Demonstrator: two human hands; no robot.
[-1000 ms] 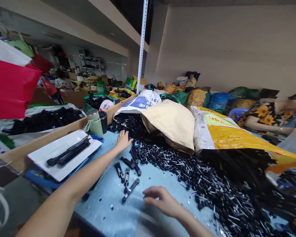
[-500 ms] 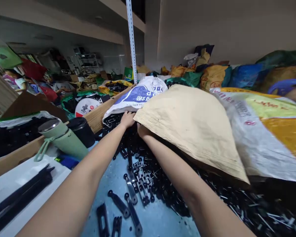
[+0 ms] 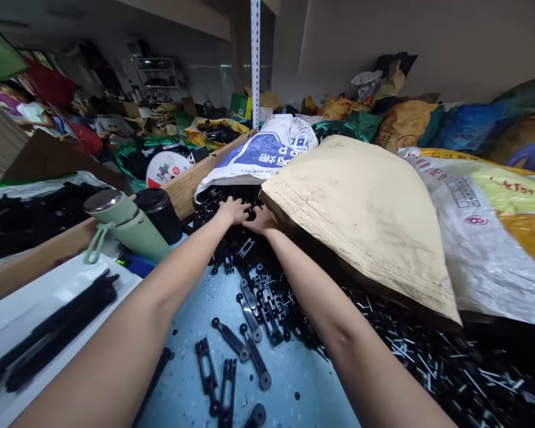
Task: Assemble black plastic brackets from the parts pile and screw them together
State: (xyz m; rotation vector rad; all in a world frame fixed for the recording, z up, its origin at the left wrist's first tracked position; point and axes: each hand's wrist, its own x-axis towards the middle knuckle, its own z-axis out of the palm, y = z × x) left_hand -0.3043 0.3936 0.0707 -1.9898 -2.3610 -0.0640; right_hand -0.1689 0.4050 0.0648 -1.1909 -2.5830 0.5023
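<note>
Both hands reach to the mouth of a white and blue sack (image 3: 267, 154) with black parts spilling out. My left hand (image 3: 233, 210) rests on the dark parts with its fingers spread. Close beside it on the right, my right hand (image 3: 261, 220) touches the same pile, fingers apart, near the edge of a tan paper sack (image 3: 361, 208). Below the hands, black links (image 3: 230, 340) and small metal pieces (image 3: 270, 309) lie on the blue tabletop (image 3: 196, 380).
A green bottle (image 3: 129, 223) and a black cup (image 3: 160, 217) stand at the left by a wooden edge (image 3: 187, 187). A grey and yellow sack (image 3: 485, 238) lies at the right, above many screws (image 3: 428, 362). People (image 3: 35, 113) are far left.
The view has shifted. My right hand has come out from under the tan sack's edge, and both hands have drawn slightly back, with more black parts showing below them.
</note>
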